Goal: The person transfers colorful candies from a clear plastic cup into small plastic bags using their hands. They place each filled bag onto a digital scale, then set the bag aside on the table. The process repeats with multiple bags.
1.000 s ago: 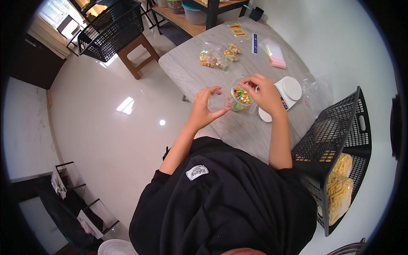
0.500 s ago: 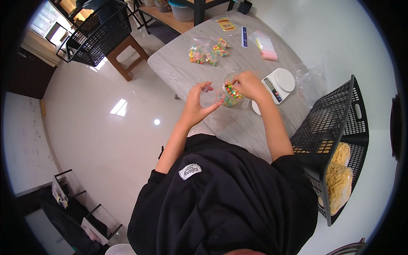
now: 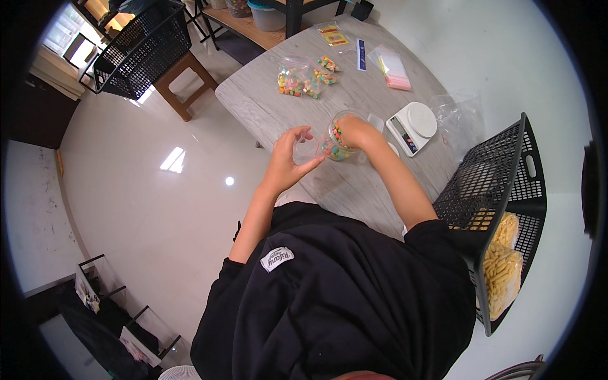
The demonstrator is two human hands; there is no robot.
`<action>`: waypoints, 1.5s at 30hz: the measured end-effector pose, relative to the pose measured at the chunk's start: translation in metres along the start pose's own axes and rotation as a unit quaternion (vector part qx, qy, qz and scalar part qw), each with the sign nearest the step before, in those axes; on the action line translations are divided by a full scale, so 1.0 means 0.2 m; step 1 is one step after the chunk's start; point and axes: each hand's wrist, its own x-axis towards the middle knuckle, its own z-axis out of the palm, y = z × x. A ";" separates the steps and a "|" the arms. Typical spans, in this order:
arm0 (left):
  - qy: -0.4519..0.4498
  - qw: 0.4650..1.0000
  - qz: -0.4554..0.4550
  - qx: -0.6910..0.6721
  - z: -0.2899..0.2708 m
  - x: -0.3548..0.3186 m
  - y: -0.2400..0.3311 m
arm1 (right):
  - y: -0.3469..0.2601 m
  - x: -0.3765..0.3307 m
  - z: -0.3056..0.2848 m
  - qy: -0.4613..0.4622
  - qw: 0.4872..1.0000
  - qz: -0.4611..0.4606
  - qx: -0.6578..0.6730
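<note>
Mid-frame, near the desk's (image 3: 253,104) edge, left hand (image 3: 288,158) is holding a cup (image 3: 306,148), right hand (image 3: 356,132) hiding its grip inside a jar (image 3: 334,151).

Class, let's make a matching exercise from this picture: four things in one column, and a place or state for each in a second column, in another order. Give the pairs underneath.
Things
1. Left hand
2. Right hand
3. Kitchen scale
4. Brown stool

Places and states
A. White, on the grey table
B. Beneath a black basket
C. Curled around a clear cup
D. Fingers inside the jar of coloured pieces

Pairs
1-C
2-D
3-A
4-B
</note>
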 end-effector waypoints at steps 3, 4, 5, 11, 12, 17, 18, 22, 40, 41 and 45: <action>-0.027 1.000 0.008 0.011 0.00 0.02 0.00 | 0.00 0.00 0.01 0.028 0.999 0.020 0.009; -0.032 0.999 0.007 0.013 0.00 0.02 0.00 | 0.02 0.04 0.06 0.032 0.999 0.025 0.002; -0.034 0.999 0.005 0.017 0.00 0.02 0.00 | 0.00 0.05 0.06 0.036 0.999 0.027 -0.006; -0.032 0.999 0.006 0.021 -0.01 0.02 -0.03 | -0.03 -0.02 -0.05 0.005 1.000 -0.019 0.014; -0.031 0.999 0.004 0.020 -0.01 0.02 -0.03 | -0.04 -0.04 -0.06 0.011 1.000 -0.010 0.016; -0.048 0.999 -0.010 0.008 0.00 0.03 -0.04 | -0.06 -0.04 -0.02 0.023 0.999 0.044 -0.003; -0.055 0.998 -0.015 0.001 0.00 0.03 -0.04 | -0.04 -0.02 -0.01 0.011 0.999 0.046 0.005; -0.062 0.998 -0.011 0.003 0.01 0.03 -0.06 | 0.01 0.01 0.02 -0.007 0.999 0.026 0.035; -0.065 0.998 -0.008 0.006 0.01 0.02 -0.10 | 0.03 0.01 0.04 0.034 0.997 -0.060 0.033; -0.066 0.998 -0.008 0.004 0.01 0.02 -0.10 | 0.04 0.01 0.03 0.029 0.996 -0.082 0.038; -0.069 0.998 -0.009 0.002 0.01 0.03 -0.10 | 0.07 0.02 0.04 -0.004 0.986 -0.127 0.108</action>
